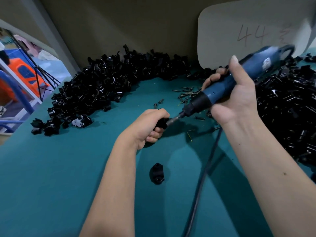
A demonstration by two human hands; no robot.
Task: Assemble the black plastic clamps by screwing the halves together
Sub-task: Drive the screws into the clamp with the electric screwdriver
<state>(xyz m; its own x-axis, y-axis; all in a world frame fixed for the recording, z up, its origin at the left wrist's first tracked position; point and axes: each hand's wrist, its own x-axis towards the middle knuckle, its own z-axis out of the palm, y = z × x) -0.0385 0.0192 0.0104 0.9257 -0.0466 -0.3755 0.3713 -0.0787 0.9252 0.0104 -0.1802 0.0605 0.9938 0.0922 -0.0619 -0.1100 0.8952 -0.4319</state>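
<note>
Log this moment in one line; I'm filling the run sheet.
left hand grips clamp | right hand holds driver | bit on clamp | spare clamp on table

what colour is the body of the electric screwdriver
Blue, with a black front collar, on the electric screwdriver; seen in the head view.

Black clamp halves [95, 89] on a teal tabletop [68, 168], blue screwdriver [227, 84] (black nose), dark screws [184, 94].

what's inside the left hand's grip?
The left hand grips a black clamp; only its right end shows, where the bit of the blue screwdriver, held by the right hand, meets it. The fingers cover the rest, and no screw shows.
</note>
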